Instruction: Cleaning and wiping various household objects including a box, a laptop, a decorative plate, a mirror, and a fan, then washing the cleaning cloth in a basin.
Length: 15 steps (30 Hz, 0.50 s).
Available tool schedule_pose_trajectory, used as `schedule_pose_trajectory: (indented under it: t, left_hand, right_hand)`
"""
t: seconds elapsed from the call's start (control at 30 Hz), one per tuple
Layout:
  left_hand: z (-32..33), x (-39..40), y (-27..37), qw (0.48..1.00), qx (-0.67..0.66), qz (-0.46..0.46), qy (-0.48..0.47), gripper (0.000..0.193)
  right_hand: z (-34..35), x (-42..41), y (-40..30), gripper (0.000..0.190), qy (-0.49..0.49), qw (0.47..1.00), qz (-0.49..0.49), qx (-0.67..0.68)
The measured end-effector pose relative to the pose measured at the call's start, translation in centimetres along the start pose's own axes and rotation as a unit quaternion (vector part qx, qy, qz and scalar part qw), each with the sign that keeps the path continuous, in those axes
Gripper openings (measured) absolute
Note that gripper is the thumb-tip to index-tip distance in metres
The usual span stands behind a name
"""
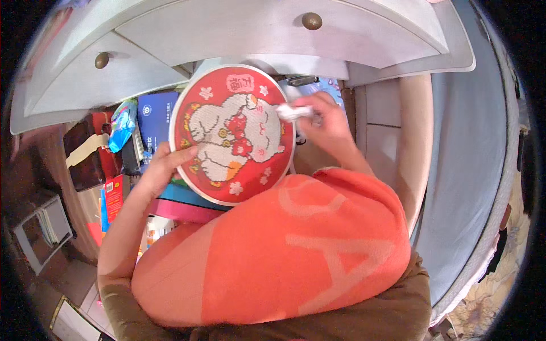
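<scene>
A round embroidery piece (256, 170) with a white rim lies tilted before me, showing white cats, red bows and pale flowers on red. At its lower left edge, my left hand (164, 164) grips it with the thumb on the stitched face. On the right, my right hand (322, 119) is closed on a crumpled white tissue or cloth (294, 112), held at the piece's upper right edge. Whether the cloth touches the surface I cannot tell. Motion blurs part of this hand. A coral-red cloth with pale letters (273, 255) covers my lap, below the piece.
White drawers with round knobs (312, 21) overhang the far side. Left of the piece are a dark blue box (155, 123), a shiny blue packet (123, 128) and a red package (114, 198). A grey-blue bed side (460, 149) stands at the right.
</scene>
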<state>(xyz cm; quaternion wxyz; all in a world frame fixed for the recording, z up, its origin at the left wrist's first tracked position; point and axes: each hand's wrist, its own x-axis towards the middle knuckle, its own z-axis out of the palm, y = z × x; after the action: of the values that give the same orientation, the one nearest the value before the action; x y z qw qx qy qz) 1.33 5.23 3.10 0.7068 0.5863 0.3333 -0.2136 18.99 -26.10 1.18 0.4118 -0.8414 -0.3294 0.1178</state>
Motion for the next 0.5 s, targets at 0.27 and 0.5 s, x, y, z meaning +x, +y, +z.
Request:
schedule_pose_trajectory:
  t: [0.27, 0.5]
  left_hand:
    - [2.1, -1.2, -0.5, 0.997, 0.02, -0.012, -0.078, 0.035]
    - [3.0, -2.4, 0.0, 0.993, 0.008, -0.028, -0.111, 0.037]
  right_hand:
    - [11.0, 3.7, -6.0, 0.038, -0.067, 0.9, -0.413, 0.122]
    - [11.7, 6.7, 0.9, 0.042, 0.095, 0.984, -0.112, 0.1]
